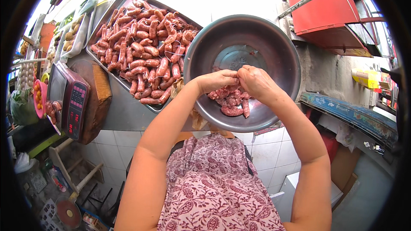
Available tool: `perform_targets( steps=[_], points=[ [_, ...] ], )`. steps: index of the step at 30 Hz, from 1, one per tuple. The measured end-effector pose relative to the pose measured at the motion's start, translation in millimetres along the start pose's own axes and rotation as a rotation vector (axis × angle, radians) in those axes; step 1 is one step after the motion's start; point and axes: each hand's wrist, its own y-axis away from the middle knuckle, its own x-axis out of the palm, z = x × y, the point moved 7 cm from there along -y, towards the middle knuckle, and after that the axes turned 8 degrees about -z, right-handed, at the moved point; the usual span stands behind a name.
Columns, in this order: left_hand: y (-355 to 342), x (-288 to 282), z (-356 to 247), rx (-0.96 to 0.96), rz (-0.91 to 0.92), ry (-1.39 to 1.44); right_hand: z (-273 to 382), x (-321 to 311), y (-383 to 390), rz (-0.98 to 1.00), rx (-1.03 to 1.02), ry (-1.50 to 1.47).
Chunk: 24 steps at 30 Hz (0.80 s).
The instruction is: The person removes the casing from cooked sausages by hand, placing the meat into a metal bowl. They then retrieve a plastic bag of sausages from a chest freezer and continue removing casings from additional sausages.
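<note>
Minced meat (231,98) sits in the wide metal bowl (278,55), toward six o'clock of its floor and at six o'clock from the two hands, with a short sausage (246,108) at its lower edge, long axis roughly twelve to six, nearer the right hand (257,84) than the left hand (215,81). Both hands are drawn together, fingertips pinched, but I cannot tell what lies between them. It looks pinkish red, pale-flecked and lumpy, the sausage smoother and rounder.
</note>
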Motion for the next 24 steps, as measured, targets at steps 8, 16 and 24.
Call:
perform_targets(
  steps=[8, 16, 24],
  points=[
    [4, 18, 12, -0.142, 0.071, 0.173, 3, 0, 10, 0.038, 0.007, -0.039],
    [9, 13, -19, 0.268, -0.158, -0.552, 6, 1, 17, -0.166, 0.081, -0.069],
    [8, 10, -19, 0.35, -0.44, -0.498, -7, -5, 17, -0.396, 0.221, -0.133]
  ],
)
